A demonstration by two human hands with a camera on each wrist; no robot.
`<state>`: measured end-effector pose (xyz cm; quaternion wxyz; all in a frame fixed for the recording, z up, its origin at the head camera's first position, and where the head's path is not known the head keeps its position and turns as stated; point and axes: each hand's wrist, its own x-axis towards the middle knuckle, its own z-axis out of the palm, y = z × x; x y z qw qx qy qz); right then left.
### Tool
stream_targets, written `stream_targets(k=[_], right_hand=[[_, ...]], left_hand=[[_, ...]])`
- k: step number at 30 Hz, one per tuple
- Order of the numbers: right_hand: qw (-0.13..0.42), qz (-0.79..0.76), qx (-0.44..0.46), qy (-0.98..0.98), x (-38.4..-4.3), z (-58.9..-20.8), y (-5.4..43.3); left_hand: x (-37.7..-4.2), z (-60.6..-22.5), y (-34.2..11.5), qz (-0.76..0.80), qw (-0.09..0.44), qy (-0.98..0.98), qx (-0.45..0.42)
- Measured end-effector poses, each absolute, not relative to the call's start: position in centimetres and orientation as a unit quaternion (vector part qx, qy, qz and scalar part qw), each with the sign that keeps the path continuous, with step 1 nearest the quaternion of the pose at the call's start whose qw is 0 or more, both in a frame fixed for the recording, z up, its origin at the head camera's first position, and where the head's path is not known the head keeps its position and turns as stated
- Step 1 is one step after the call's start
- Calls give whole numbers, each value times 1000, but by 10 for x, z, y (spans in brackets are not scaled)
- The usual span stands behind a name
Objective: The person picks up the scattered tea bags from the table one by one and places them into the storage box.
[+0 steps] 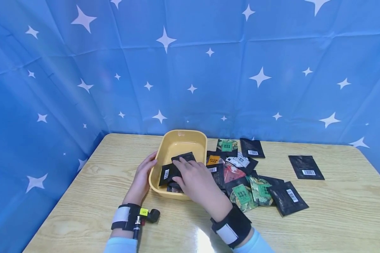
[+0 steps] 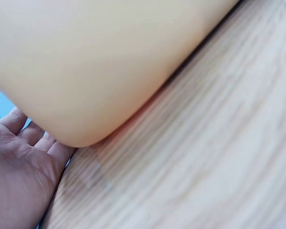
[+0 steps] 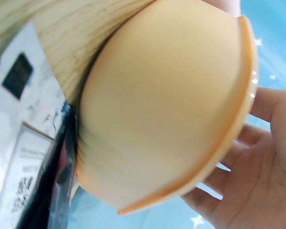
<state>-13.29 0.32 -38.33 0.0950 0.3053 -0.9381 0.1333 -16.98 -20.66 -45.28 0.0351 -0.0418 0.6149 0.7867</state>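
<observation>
A yellow plastic bin (image 1: 180, 136) stands on the table with several black packets (image 1: 168, 172) inside it. My left hand (image 1: 142, 175) rests along the bin's left wall, its fingers against the outside. In the left wrist view, the palm and part of the fingers (image 2: 31, 131) show beside the bin's wall. My right hand (image 1: 196, 177) reaches over the bin's right rim, with its fingers on the black packets. The right wrist view has this hand (image 3: 257, 167) beyond the rim, fingers fairly straight; their tips are hidden behind the bin.
Overlapping packets with green, orange, red and white labels lie right of the bin, among them a green-labelled packet (image 1: 242, 194). Farther right are black packets with barcodes, one of them a separate packet (image 1: 306, 167). A blue star-patterned curtain (image 1: 209, 70) hangs behind the wooden table (image 1: 92, 179).
</observation>
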Motion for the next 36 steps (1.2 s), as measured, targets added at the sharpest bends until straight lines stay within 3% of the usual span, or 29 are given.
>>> stream_targets(k=[15, 27, 36], right_hand=[[102, 150, 292, -939, -127, -371, 39], [149, 116, 273, -943, -128, -379, 92], [141, 105, 242, -954, -126, -378, 139]], left_hand=[[-169, -453, -206, 785, 31, 618, -41], [-169, -453, -207, 787, 31, 614, -46], [-171, -451, -208, 784, 30, 618, -41]])
